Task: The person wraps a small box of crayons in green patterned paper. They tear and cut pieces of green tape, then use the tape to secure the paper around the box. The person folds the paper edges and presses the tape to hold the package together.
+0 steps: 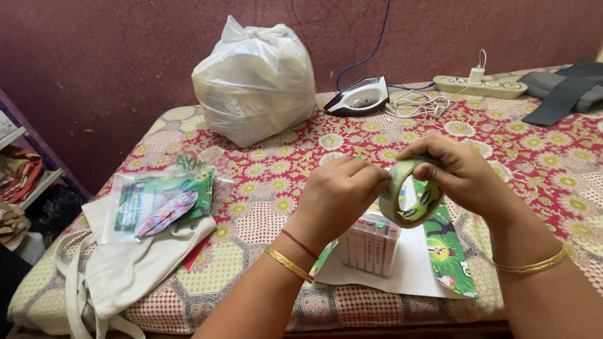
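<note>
Flowered bedcloth (566, 167) spreads under both hands. Tape roll (408, 194) sits pinched between them: left hand (334, 195) fingers closed at its edge, right hand (459, 174) wrapped over it. Markers (370, 242) lie on paper (409, 271) just beneath.

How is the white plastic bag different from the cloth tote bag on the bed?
The white plastic bag stands upright, bulging and knotted shut at the top; the cloth tote bag lies flat and limp. The plastic bag is glossy and sits at the back near the wall; the tote is matte, off-white, and hangs over the front left edge with its handles dangling. The tote has a clear packet on it; nothing rests on the plastic bag. Both lie on the floral bedspread.
</note>
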